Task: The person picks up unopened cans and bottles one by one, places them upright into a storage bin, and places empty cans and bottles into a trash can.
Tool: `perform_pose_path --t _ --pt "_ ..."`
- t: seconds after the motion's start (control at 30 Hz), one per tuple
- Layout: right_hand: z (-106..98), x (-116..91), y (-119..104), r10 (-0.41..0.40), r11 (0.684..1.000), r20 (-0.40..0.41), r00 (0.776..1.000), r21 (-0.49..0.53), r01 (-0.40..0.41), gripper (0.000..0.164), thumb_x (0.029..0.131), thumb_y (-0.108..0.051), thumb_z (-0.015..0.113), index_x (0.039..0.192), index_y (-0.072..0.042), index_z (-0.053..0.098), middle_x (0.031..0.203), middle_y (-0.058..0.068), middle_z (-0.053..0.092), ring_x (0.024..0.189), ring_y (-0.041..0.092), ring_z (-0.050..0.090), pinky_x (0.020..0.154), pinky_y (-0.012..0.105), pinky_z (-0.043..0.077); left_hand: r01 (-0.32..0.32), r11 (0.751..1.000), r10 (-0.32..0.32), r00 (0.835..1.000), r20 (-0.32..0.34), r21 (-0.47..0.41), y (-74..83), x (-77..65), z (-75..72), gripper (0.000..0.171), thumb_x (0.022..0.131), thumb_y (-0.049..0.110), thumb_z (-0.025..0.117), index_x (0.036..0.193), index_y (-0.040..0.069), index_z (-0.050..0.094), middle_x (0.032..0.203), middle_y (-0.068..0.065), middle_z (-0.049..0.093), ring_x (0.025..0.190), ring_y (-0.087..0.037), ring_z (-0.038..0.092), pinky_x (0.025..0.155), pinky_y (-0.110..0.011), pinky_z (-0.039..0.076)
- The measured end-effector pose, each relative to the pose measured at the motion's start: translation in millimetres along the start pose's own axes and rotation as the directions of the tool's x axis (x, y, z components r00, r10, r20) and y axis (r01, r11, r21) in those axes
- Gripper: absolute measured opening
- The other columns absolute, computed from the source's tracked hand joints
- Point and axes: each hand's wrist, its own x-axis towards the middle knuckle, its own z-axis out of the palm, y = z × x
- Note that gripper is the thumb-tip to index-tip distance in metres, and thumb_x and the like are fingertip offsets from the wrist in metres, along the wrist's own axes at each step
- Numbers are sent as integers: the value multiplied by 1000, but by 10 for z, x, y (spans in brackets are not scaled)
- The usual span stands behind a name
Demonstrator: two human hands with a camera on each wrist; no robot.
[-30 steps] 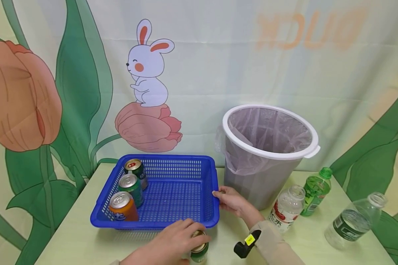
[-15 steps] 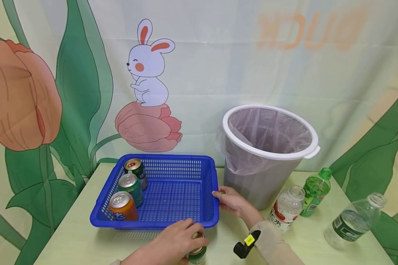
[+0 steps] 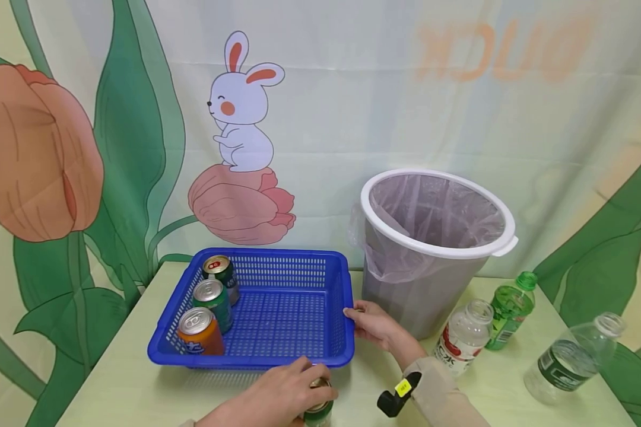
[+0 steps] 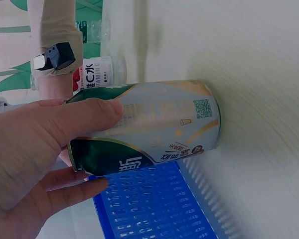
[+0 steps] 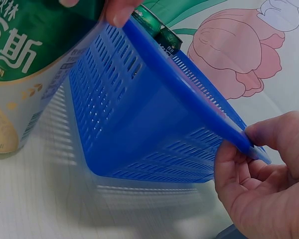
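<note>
My left hand (image 3: 285, 388) grips a green and silver drink can (image 4: 154, 127) near its top, at the front of the table. The can stands close to the front side of a blue plastic basket (image 3: 256, 360), outside it. With thumb and curled fingers, my right hand (image 3: 376, 326) pinches the basket's right rim, seen closely in the right wrist view. Along the basket's left side stand three upright cans: an orange can (image 3: 202, 335), a teal-green can (image 3: 213, 302) and a dark green can (image 3: 221, 276).
Right of the basket stands a grey bin (image 3: 411, 290) with a white rim and a clear liner. Near it are a clear bottle with a red label (image 3: 462, 338), a green bottle (image 3: 513, 308) and a clear bottle with a dark label (image 3: 571, 359). A printed curtain (image 3: 320, 118) hangs behind.
The left hand and its can shift only very slightly near the basket's front. The right hand stays on the rim. The whole head view has drifted a little.
</note>
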Motion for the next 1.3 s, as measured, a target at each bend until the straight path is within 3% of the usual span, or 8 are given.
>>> perform_pose_path --t 0.27,0.57,0.93,1.13,1.3 --pt "8 17 5 0 1000 -10 1000 -4 0 23 95 -12 47 109 7 48 96 17 62 71 13 59 62 25 50 29 999 -27 998 65 -27 10 28 -22 50 75 26 76 122 30 57 120 5 54 94 -11 50 67 -19 49" --pt "-13 20 20 -3 1000 0 1000 -5 3 29 96 -14 47 114 9 46 98 18 62 74 15 60 64 26 51 17 1000 -19 991 129 16 25 81 -51 49 76 32 75 121 32 56 117 7 55 89 -9 52 64 -19 49" --pt "-10 5 25 -13 1000 23 1000 8 13 26 95 -13 48 111 7 47 95 16 63 75 15 61 62 24 50 -12 1000 10 992 123 17 2 103 0 46 77 25 74 120 30 58 115 7 56 83 -7 54 64 -17 48" --pt "4 10 2 -5 1000 3 1000 3 5 25 95 -13 47 111 7 47 98 18 62 75 16 61 61 24 50 12 1000 -10 985 174 -13 -16 121 13 47 77 30 73 121 32 56 116 7 54 85 -7 51 67 -19 50" --pt "14 1 -13 -1 1000 -1 1000 -9 1 20 95 -13 47 106 4 48 96 17 62 71 14 59 60 23 49 5 1000 -8 981 192 17 -14 127 24 48 77 31 74 120 33 54 115 7 52 86 -8 48 64 -19 49"
